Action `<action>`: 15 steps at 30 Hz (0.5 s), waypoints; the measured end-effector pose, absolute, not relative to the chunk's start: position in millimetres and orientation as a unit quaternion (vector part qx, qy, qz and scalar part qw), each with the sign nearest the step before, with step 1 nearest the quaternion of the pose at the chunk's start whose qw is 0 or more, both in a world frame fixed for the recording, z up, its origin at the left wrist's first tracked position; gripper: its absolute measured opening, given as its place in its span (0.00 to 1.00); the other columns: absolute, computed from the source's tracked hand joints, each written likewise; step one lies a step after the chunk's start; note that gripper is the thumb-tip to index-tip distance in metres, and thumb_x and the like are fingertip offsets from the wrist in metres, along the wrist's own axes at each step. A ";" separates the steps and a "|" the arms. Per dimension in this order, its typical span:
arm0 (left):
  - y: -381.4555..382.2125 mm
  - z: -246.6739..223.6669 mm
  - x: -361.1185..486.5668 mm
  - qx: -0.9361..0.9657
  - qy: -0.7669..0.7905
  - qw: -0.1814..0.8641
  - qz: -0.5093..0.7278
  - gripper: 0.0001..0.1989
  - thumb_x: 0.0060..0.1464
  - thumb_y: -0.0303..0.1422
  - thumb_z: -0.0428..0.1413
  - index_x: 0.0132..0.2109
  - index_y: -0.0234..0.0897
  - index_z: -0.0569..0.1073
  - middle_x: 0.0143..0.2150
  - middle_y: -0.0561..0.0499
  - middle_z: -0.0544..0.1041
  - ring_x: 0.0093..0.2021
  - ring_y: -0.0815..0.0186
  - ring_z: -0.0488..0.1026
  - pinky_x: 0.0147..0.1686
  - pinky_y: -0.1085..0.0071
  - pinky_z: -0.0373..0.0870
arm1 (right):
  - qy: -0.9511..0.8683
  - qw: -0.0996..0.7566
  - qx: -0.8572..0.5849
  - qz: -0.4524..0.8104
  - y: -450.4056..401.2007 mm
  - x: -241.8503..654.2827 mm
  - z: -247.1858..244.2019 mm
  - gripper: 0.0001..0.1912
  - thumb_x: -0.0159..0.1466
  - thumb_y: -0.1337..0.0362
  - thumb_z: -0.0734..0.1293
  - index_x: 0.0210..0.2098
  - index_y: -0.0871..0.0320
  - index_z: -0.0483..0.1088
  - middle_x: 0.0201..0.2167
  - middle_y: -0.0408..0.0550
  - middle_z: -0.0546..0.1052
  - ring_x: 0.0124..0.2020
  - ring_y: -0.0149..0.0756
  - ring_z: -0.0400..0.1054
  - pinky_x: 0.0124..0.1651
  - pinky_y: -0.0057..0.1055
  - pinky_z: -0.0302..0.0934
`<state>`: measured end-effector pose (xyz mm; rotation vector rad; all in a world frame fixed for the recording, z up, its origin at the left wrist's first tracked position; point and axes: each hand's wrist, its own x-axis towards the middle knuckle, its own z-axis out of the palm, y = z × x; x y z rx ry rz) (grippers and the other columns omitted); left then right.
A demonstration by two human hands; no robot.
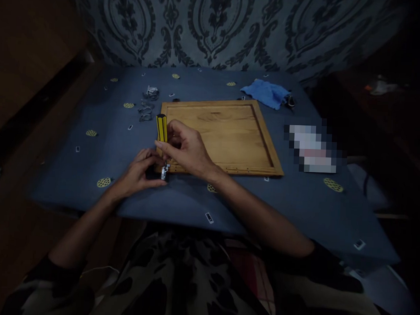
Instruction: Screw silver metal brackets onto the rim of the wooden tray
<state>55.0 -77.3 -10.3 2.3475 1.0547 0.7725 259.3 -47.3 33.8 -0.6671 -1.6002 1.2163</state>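
A wooden board with a raised frame point(231, 135) lies flat on the table. At its near left corner my right hand point(189, 147) grips a screwdriver point(161, 128) with a yellow and black handle, held upright. The screwdriver's tip is hidden behind my fingers. Below it, a small shiny metal clamp point(164, 172) sits at the board's front edge. My left hand point(138, 173) pinches this clamp between thumb and fingers. A row of small dark holes runs along the board's front rim.
Several loose metal clamps point(146, 111) lie beyond the board's left side, with more metal pieces point(152, 92) behind them. A blue cloth point(266, 93) rests at the back right. On the right is a blurred-out item point(312, 149). Patterned blue cloth covers the table point(181, 198).
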 end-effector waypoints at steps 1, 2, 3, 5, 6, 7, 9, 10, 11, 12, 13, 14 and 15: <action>-77.2 -10.8 54.8 0.849 0.387 0.228 0.280 0.26 0.55 0.56 0.62 0.47 0.39 0.76 0.48 0.46 0.74 0.52 0.54 0.71 0.56 0.54 0.71 | -0.658 0.491 -0.271 0.503 -48.0 258.8 33.3 0.19 0.63 0.52 0.73 0.32 0.53 0.60 0.30 0.38 0.70 0.26 0.29 0.69 0.27 0.28 0.67; -77.2 -11.2 54.6 0.846 0.391 0.230 0.279 0.26 0.54 0.56 0.62 0.47 0.39 0.76 0.49 0.46 0.75 0.53 0.54 0.71 0.57 0.53 0.71 | -0.656 0.493 -0.266 0.506 -48.7 258.2 32.9 0.20 0.63 0.51 0.73 0.32 0.53 0.60 0.29 0.38 0.70 0.26 0.29 0.69 0.27 0.28 0.67; -77.1 -11.6 54.5 0.845 0.393 0.231 0.279 0.26 0.54 0.56 0.63 0.47 0.39 0.76 0.49 0.46 0.75 0.53 0.53 0.71 0.58 0.52 0.70 | -0.654 0.493 -0.263 0.511 -49.5 257.7 32.8 0.19 0.64 0.51 0.73 0.32 0.53 0.60 0.29 0.38 0.70 0.25 0.29 0.69 0.28 0.28 0.67; -76.7 -12.2 54.4 0.845 0.394 0.230 0.278 0.26 0.54 0.56 0.63 0.47 0.39 0.76 0.50 0.45 0.75 0.54 0.52 0.71 0.58 0.52 0.70 | -0.652 0.489 -0.266 0.515 -50.9 256.9 32.8 0.19 0.64 0.52 0.73 0.32 0.53 0.60 0.29 0.38 0.70 0.25 0.29 0.69 0.27 0.28 0.67; -76.5 -12.4 54.4 0.846 0.392 0.229 0.279 0.26 0.53 0.56 0.63 0.47 0.39 0.76 0.51 0.45 0.75 0.54 0.52 0.71 0.58 0.51 0.70 | -0.653 0.485 -0.270 0.515 -51.3 256.7 32.9 0.19 0.64 0.53 0.73 0.32 0.53 0.59 0.29 0.38 0.70 0.25 0.29 0.69 0.27 0.28 0.67; -76.2 -12.7 54.4 0.847 0.391 0.228 0.279 0.26 0.53 0.56 0.63 0.47 0.39 0.76 0.51 0.44 0.75 0.55 0.51 0.71 0.59 0.51 0.70 | -0.655 0.480 -0.274 0.515 -51.6 256.5 32.9 0.18 0.64 0.54 0.73 0.32 0.53 0.59 0.29 0.37 0.70 0.25 0.29 0.69 0.27 0.28 0.67; -75.8 -13.3 54.2 0.848 0.391 0.223 0.278 0.27 0.53 0.56 0.63 0.48 0.39 0.76 0.52 0.44 0.76 0.56 0.50 0.71 0.60 0.50 0.69 | -0.657 0.474 -0.279 0.515 -51.7 256.3 32.7 0.18 0.65 0.54 0.73 0.33 0.53 0.59 0.29 0.37 0.70 0.25 0.29 0.70 0.27 0.28 0.66; -75.7 -13.8 54.0 0.849 0.392 0.220 0.279 0.27 0.53 0.56 0.63 0.48 0.39 0.76 0.52 0.43 0.76 0.56 0.50 0.71 0.60 0.49 0.69 | -0.658 0.473 -0.279 0.516 -51.6 256.3 32.6 0.18 0.65 0.54 0.73 0.33 0.53 0.59 0.28 0.37 0.70 0.25 0.29 0.70 0.27 0.28 0.66; -75.6 -14.3 53.8 0.850 0.391 0.218 0.279 0.27 0.53 0.56 0.63 0.48 0.38 0.76 0.52 0.43 0.76 0.56 0.50 0.71 0.60 0.49 0.69 | -0.658 0.473 -0.277 0.516 -51.6 256.4 32.5 0.19 0.65 0.53 0.73 0.33 0.53 0.59 0.28 0.37 0.70 0.24 0.29 0.69 0.27 0.28 0.66; -75.5 -14.8 53.6 0.851 0.390 0.215 0.280 0.27 0.54 0.56 0.63 0.49 0.38 0.76 0.52 0.43 0.76 0.56 0.49 0.71 0.60 0.49 0.70 | -0.659 0.474 -0.274 0.516 -51.6 256.6 32.5 0.19 0.65 0.52 0.73 0.33 0.53 0.59 0.28 0.37 0.70 0.24 0.29 0.69 0.27 0.28 0.66; -75.5 -15.4 53.3 0.852 0.388 0.212 0.282 0.27 0.54 0.55 0.63 0.50 0.38 0.76 0.53 0.43 0.76 0.56 0.49 0.71 0.60 0.48 0.70 | -0.661 0.475 -0.271 0.514 -51.8 256.9 32.5 0.19 0.64 0.52 0.73 0.33 0.53 0.59 0.27 0.37 0.71 0.24 0.29 0.69 0.27 0.28 0.65; -75.5 -15.9 53.1 0.852 0.387 0.211 0.283 0.27 0.54 0.55 0.63 0.50 0.38 0.76 0.53 0.42 0.76 0.57 0.49 0.71 0.60 0.48 0.70 | -0.665 0.476 -0.267 0.510 -52.0 257.1 32.5 0.19 0.64 0.51 0.73 0.33 0.53 0.59 0.27 0.37 0.71 0.23 0.29 0.69 0.27 0.28 0.64; -75.5 -16.4 52.8 0.852 0.387 0.210 0.284 0.27 0.54 0.55 0.64 0.51 0.38 0.76 0.53 0.42 0.76 0.57 0.48 0.71 0.60 0.48 0.69 | -0.669 0.478 -0.262 0.506 -52.3 257.3 32.5 0.19 0.65 0.52 0.73 0.33 0.53 0.59 0.26 0.36 0.71 0.23 0.29 0.68 0.27 0.28 0.64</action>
